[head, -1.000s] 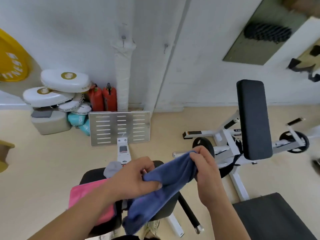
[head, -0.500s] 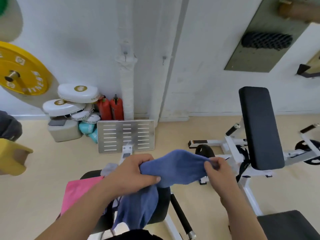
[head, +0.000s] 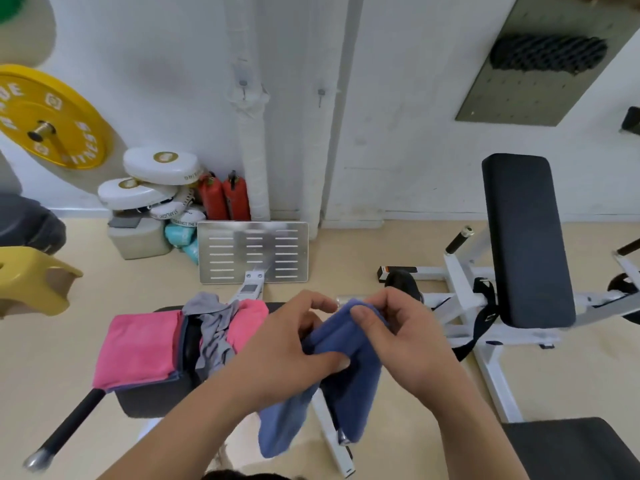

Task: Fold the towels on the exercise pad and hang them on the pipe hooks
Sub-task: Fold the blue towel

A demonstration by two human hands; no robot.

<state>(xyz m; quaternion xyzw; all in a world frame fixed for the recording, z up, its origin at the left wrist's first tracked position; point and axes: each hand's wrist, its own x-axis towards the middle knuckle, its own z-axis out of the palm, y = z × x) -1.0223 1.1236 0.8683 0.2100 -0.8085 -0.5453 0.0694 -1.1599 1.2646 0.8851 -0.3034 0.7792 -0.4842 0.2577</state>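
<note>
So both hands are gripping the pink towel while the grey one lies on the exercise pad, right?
Not quite. The head view shows the left hand and the right hand gripping the blue towel, not the pink one. The pink towel lies on the exercise pad beside the grey towel.

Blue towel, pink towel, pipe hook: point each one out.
blue towel [head: 360, 403], head view, on its hanging fold.
pink towel [head: 138, 344], head view, middle of its flat top.
pipe hook [head: 243, 84], head view, its metal peg.
</note>
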